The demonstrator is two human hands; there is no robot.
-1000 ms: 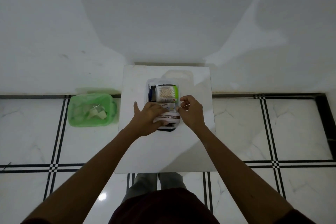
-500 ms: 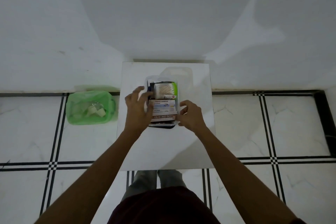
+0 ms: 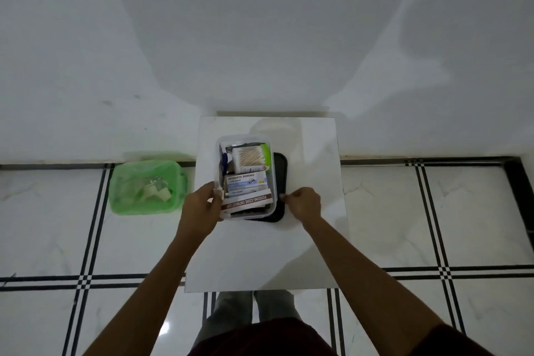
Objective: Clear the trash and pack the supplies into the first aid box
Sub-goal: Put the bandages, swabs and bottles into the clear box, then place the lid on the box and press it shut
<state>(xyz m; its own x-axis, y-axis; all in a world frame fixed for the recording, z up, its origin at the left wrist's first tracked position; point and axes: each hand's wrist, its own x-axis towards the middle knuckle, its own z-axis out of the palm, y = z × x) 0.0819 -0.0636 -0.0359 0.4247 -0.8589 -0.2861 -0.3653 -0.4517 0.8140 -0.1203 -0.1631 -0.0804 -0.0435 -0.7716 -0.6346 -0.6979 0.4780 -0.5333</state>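
Note:
A clear plastic first aid box (image 3: 245, 137) stands on the small white table (image 3: 260, 254), partly over a black tray (image 3: 281, 176) that shows along its right side. Inside it lie a cotton swab pack (image 3: 250, 157), an antiseptic bandage carton (image 3: 245, 182) and a povidone-iodine ointment carton (image 3: 247, 202). My left hand (image 3: 199, 211) grips the box's near left wall. My right hand (image 3: 304, 202) sits to the right with fingers curled together, its fingertips at the tray's right edge just beside the box.
A green bin (image 3: 138, 209) lined with a bag and holding crumpled trash stands on the tiled floor left of the table. The table's far edge is against a white wall. My legs show below its near edge.
My left hand went from on top of the cartons to the box's left wall. The right hand came off the box's near right corner and moved right. The box now sits left on the tray.

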